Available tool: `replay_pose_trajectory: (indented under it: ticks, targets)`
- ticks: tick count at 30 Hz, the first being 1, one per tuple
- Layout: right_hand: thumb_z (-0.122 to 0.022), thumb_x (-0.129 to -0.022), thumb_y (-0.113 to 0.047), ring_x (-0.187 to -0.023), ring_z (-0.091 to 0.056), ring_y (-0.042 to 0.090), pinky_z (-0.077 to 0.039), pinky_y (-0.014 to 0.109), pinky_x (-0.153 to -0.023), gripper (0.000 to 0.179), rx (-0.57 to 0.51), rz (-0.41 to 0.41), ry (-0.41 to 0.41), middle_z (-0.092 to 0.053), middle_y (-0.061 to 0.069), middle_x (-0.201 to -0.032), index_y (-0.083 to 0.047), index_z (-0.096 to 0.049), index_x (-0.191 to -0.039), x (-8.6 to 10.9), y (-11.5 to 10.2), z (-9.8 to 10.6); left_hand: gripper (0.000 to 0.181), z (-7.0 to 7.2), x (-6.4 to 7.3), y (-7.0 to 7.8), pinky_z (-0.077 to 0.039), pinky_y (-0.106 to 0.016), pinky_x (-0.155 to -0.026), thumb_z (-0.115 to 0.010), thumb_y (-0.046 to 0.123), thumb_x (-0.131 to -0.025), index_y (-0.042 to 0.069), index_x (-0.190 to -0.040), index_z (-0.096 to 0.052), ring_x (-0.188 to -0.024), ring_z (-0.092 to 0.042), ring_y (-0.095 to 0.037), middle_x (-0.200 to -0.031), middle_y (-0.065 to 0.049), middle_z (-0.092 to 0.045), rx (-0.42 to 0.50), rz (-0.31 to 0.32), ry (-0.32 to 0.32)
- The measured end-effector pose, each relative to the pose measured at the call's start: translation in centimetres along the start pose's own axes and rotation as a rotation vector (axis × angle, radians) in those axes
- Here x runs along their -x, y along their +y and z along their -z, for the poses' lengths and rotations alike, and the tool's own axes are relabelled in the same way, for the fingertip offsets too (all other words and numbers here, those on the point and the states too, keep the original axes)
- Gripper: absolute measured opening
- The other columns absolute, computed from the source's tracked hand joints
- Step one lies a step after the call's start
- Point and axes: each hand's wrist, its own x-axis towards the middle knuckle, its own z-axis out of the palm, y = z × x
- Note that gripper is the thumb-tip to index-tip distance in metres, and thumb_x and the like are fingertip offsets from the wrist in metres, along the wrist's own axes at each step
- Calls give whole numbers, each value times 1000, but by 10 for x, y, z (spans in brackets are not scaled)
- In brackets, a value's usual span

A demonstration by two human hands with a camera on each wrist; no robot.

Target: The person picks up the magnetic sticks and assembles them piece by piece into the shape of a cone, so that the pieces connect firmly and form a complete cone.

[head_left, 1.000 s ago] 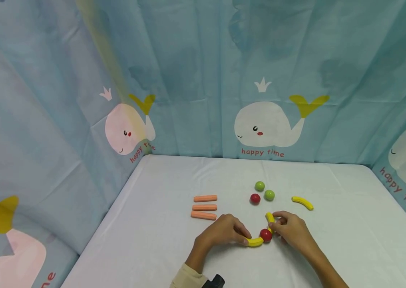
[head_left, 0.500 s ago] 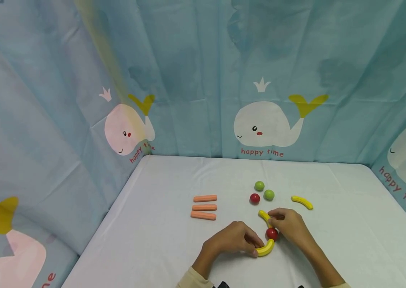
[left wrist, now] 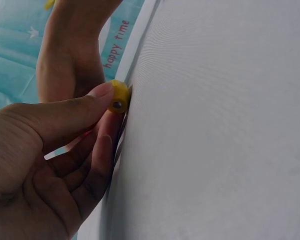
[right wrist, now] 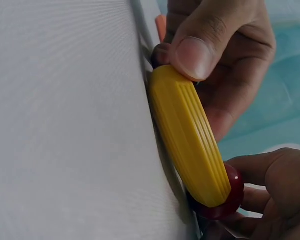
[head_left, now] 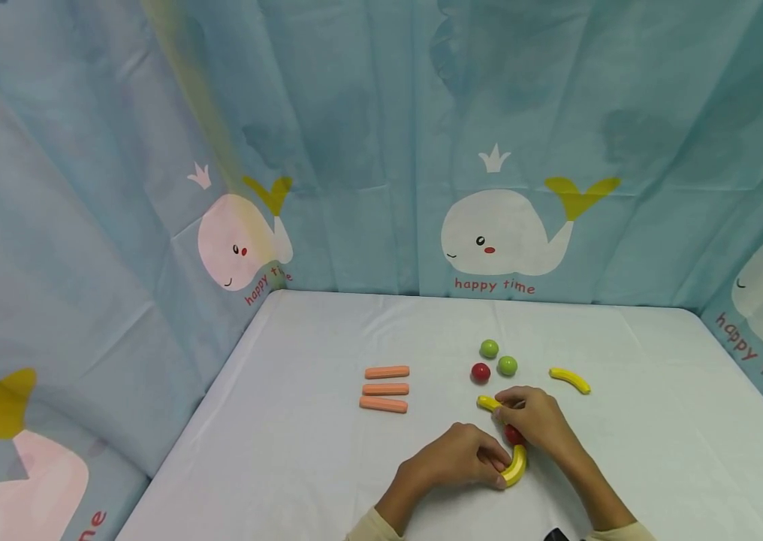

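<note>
Two curved yellow rods with a shiny red ball (head_left: 513,436) between them form a bent chain. The left hand (head_left: 465,454) pinches the free end of the lower curved rod (head_left: 517,466) between thumb and fingers. This rod's other end meets the ball. In the left wrist view, the gripped rod's end (left wrist: 117,105) shows a small grey disc. With thumb and fingers, the right hand (head_left: 537,421) pinches the upper curved rod (head_left: 487,403), whose middle is partly hidden. The right wrist view shows the lower rod's ridged side (right wrist: 190,140) and the right hand's fingers beside the ball (right wrist: 235,195).
Beyond the hands lie two green balls (head_left: 507,366) and another red ball (head_left: 481,373). A third curved yellow rod (head_left: 569,380) lies to their right. Three straight orange rods (head_left: 384,389) lie at left. Whale-print curtains (head_left: 368,225) surround the white table (head_left: 300,451).
The chain has turned counterclockwise: the lower rod swung from left of the ball to below it, the upper rod tipped left. The left hand moved right and nearer; the right hand shifted slightly farther away.
</note>
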Motion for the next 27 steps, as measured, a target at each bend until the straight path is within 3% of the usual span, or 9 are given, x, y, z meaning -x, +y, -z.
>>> replay_pose_trajectory:
  ticks: [12,16,19,22,27]
  targets:
    - [-79,-90,-14,-93,-67,20,-57,38,-82,25,18,-8,-1,-76,6,-101,-3,-79,-112,3,2,2,24,-5,-1,1,-53,-10,-73,-88,11,-88,7,-111,-82,-74,-63,13,-88,14,-77,-18,-11,5]
    - [-79,-90,-15,-95,-69,21,-58,39,-83,25,9,-17,-7,-78,7,-104,-3,-79,-113,3,4,3,23,-2,-2,-1,-53,-11,-73,-86,16,-90,8,-112,-82,-76,-63,13,-90,15,-77,-3,-22,40]
    - [-80,-91,-16,-95,-69,20,-59,40,-84,27,1,-25,-18,-77,6,-103,-4,-78,-114,2,4,4,22,4,-3,-4,-53,-14,-72,-83,20,-94,10,-113,-82,-77,-64,9,-91,15,-76,48,-14,128]
    - [-80,-91,-17,-93,-68,20,-60,40,-84,27,-5,-30,-20,-76,4,-101,-4,-78,-115,1,4,4,23,11,-5,-7,-55,-17,-74,-80,25,-97,12,-116,-81,-82,-66,3,-96,14,-75,115,-5,260]
    - [-80,-92,-15,-91,-66,19,-60,38,-83,27,-13,-10,-16,-72,3,-97,-4,-77,-116,0,6,2,26,20,-11,-13,-57,-20,-84,-78,27,-99,14,-121,-79,-98,-69,-4,-111,8,-75,132,4,470]
